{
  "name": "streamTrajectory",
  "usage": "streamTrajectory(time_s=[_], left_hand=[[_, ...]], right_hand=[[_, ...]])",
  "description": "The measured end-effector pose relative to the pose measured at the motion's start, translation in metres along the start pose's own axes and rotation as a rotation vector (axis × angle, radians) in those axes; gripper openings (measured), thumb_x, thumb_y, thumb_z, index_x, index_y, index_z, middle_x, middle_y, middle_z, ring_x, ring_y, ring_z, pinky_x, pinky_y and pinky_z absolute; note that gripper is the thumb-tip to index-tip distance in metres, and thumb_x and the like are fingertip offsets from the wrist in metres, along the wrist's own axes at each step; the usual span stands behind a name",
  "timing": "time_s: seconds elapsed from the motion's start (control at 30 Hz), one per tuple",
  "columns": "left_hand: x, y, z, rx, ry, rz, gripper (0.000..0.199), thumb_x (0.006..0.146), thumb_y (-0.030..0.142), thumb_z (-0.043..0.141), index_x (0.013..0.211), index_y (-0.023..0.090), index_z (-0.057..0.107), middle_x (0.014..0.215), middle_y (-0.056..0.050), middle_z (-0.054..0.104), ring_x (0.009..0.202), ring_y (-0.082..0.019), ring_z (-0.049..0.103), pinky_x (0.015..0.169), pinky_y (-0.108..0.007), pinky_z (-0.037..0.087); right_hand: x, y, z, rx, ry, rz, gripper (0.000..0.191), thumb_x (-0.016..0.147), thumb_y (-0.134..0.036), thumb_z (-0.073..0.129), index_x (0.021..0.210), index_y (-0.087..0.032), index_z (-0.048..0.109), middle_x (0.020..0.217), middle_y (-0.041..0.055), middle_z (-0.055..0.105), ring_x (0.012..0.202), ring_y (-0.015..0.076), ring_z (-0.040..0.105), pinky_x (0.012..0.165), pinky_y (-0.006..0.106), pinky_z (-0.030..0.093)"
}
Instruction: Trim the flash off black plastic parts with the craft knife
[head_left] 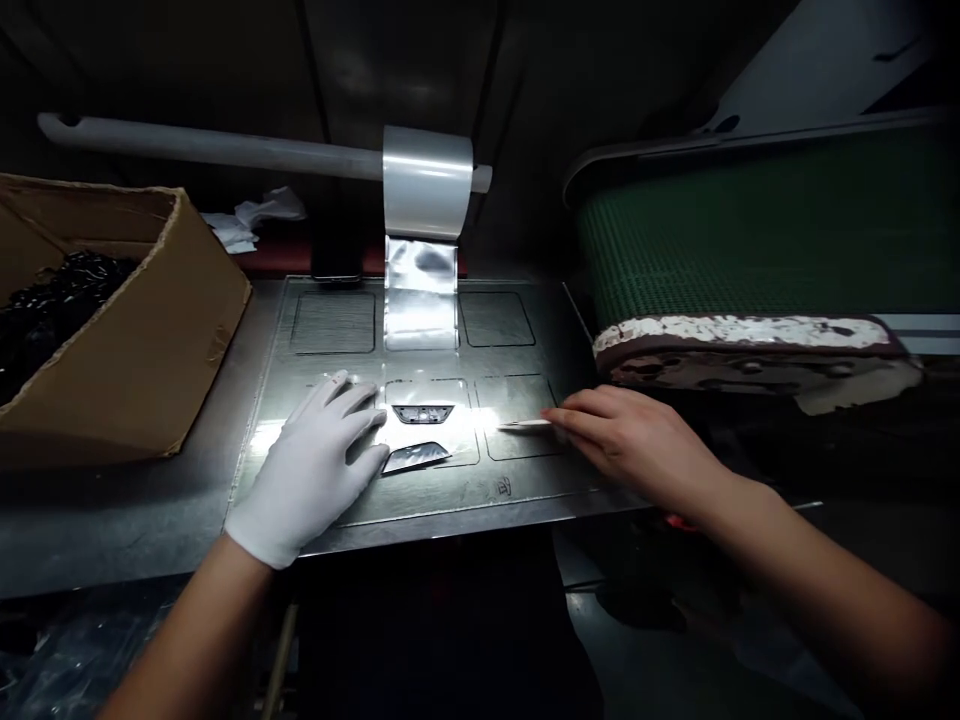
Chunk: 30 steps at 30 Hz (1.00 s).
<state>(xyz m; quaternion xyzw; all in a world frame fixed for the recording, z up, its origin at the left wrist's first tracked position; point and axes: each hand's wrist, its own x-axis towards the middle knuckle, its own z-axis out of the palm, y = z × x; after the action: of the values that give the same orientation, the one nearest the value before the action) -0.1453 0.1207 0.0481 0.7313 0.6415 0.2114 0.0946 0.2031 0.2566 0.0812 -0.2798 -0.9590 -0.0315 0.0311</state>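
Observation:
My left hand (319, 480), in a white glove, rests on the clear mat (435, 485) with its fingers apart. Its thumb tip meets the left end of a shiny, dark-edged four-sided piece (416, 457). Just beyond that, close to the index fingertip, lies a small black trapezoid plastic part (424, 414). My bare right hand (622, 435) is closed on a thin, pale, pointed tool (523, 425), whose tip points left toward the black part. I cannot make out the tool's exact kind. Glare covers the mat around the tip.
A cardboard box (202, 340) of black parts stands at left. A roll of film (427, 185) hangs on a white bar (225, 143), its silvery strip (421, 300) reaching down to the mat. A green conveyor belt (765, 220) takes up the right.

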Motion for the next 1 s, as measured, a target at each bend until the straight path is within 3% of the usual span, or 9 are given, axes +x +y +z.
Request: streamTrajectory(time_s=[0.13, 0.3, 0.5, 0.6, 0.7, 0.77, 0.83, 0.93, 1.0], left_hand=[[0.000, 0.015, -0.009, -0.057, 0.058, 0.060, 0.018, 0.094, 0.024, 0.063, 0.109, 0.023, 0.073, 0.124, -0.008, 0.070, 0.126, -0.029, 0.058, 0.118, -0.053, 0.040], [0.006, 0.048, -0.008, 0.115, -0.109, 0.201, 0.017, 0.092, 0.019, 0.060, 0.099, 0.022, 0.074, 0.094, -0.008, 0.072, 0.095, -0.029, 0.063, 0.092, -0.049, 0.051], [0.007, 0.056, 0.003, 0.169, -0.049, 0.205, 0.028, 0.086, 0.002, 0.051, 0.081, 0.021, 0.072, 0.078, -0.007, 0.070, 0.079, -0.027, 0.063, 0.079, -0.048, 0.052], [-0.016, 0.053, 0.000, 0.138, 0.103, 0.163, 0.022, 0.089, 0.006, 0.057, 0.082, 0.021, 0.071, 0.103, -0.010, 0.074, 0.108, -0.030, 0.067, 0.098, -0.055, 0.053], [-0.053, 0.059, 0.000, -0.037, 0.439, 0.001, 0.010, 0.089, 0.017, 0.070, 0.097, 0.023, 0.071, 0.155, -0.014, 0.050, 0.147, -0.039, 0.044, 0.116, -0.070, 0.039], [-0.076, 0.069, 0.009, -0.260, 0.647, -0.117, 0.015, 0.087, 0.018, 0.075, 0.099, 0.025, 0.070, 0.166, -0.009, 0.038, 0.153, -0.039, 0.038, 0.119, -0.071, 0.037], [-0.095, 0.080, 0.023, -0.409, 0.772, -0.190, 0.015, 0.086, 0.016, 0.076, 0.097, 0.025, 0.071, 0.166, -0.007, 0.039, 0.151, -0.039, 0.040, 0.119, -0.069, 0.039], [-0.116, 0.088, 0.044, -0.426, 0.831, -0.260, 0.016, 0.087, 0.015, 0.075, 0.099, 0.027, 0.075, 0.158, -0.008, 0.046, 0.147, -0.038, 0.046, 0.120, -0.066, 0.039], [-0.131, 0.085, 0.050, -0.414, 0.797, -0.319, 0.017, 0.090, 0.017, 0.072, 0.102, 0.029, 0.076, 0.152, -0.007, 0.050, 0.144, -0.035, 0.049, 0.121, -0.061, 0.040]], right_hand=[[-0.032, 0.003, 0.016, 0.054, 0.079, 0.174, 0.031, 0.106, -0.027, 0.052, 0.128, -0.020, 0.072, 0.109, 0.0094, 0.074, 0.095, 0.0232, 0.066, 0.081, 0.036, 0.053], [-0.027, -0.032, 0.046, 0.227, 0.212, 0.255, 0.038, 0.102, -0.015, 0.048, 0.135, -0.015, 0.067, 0.121, 0.0162, 0.067, 0.109, 0.0294, 0.061, 0.094, 0.045, 0.054], [-0.026, -0.040, 0.059, 0.322, 0.383, 0.309, 0.033, 0.102, -0.019, 0.050, 0.130, -0.015, 0.068, 0.120, 0.0158, 0.067, 0.112, 0.0298, 0.059, 0.098, 0.048, 0.052], [-0.035, -0.044, 0.056, 0.374, 0.463, 0.317, 0.032, 0.102, -0.023, 0.053, 0.130, -0.015, 0.066, 0.122, 0.0158, 0.065, 0.116, 0.0307, 0.058, 0.102, 0.050, 0.050], [-0.042, -0.077, 0.047, 0.602, 0.557, 0.359, 0.028, 0.102, -0.025, 0.055, 0.127, -0.021, 0.066, 0.123, 0.0138, 0.065, 0.119, 0.0301, 0.058, 0.105, 0.051, 0.047], [-0.040, -0.117, 0.040, 0.971, 0.468, 0.380, 0.024, 0.103, -0.030, 0.056, 0.124, -0.025, 0.067, 0.121, 0.0107, 0.068, 0.115, 0.0269, 0.062, 0.102, 0.047, 0.050], [-0.031, -0.163, 0.035, 1.459, 0.202, 0.370, 0.029, 0.103, -0.042, 0.058, 0.126, -0.026, 0.065, 0.117, 0.0088, 0.070, 0.102, 0.0221, 0.067, 0.087, 0.039, 0.056], [-0.011, -0.221, 0.034, 1.976, -0.163, 0.393, 0.044, 0.090, -0.056, 0.073, 0.115, -0.021, 0.065, 0.096, 0.0040, 0.069, 0.076, 0.0148, 0.064, 0.063, 0.026, 0.052], [0.001, -0.241, 0.037, 2.068, -0.246, 0.457, 0.046, 0.081, -0.055, 0.082, 0.101, -0.019, 0.063, 0.080, -0.0017, 0.063, 0.066, 0.0114, 0.058, 0.057, 0.022, 0.047]])
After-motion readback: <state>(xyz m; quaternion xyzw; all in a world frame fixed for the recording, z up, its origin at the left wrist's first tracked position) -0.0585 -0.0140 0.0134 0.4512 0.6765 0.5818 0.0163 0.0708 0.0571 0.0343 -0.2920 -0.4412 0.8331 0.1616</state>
